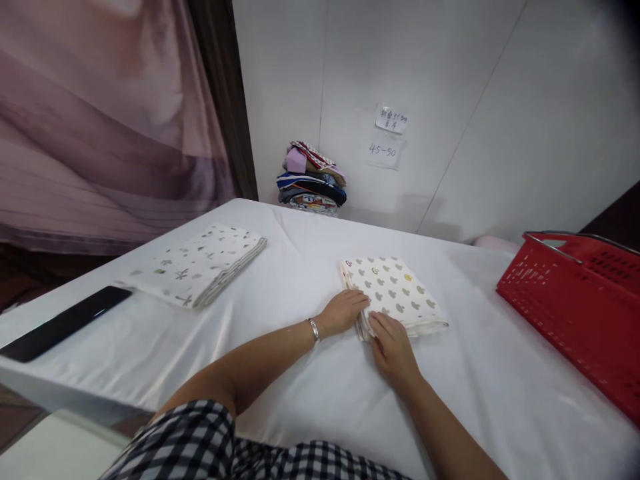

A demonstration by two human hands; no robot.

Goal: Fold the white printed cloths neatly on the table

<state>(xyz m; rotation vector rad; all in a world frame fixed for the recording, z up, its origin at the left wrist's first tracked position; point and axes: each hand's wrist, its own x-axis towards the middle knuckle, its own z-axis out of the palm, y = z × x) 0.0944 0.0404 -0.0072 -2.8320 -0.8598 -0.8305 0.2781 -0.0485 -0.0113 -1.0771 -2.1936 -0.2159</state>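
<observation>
A folded cream cloth (395, 290) with grey mouse-head shapes and a few coloured ones lies flat on the white-covered table (295, 280). At its left edge, my left hand (345, 311) is closed on the layers, the fingers together on top. My right hand (395, 347) is closed at the near left corner of the same cloth, fingertips on the edge and the thumb mostly hidden. Further left lies another folded white cloth (200, 260) with a small leaf print, apart from both hands.
A red plastic basket (575, 313) with metal handles stands at the right. A flat black object (65, 323) lies at the left table edge. Behind the table, a pile of folded fabrics (313, 180) rests against the wall, near paper notes (387, 137). A pinkish curtain (110, 120) hangs left.
</observation>
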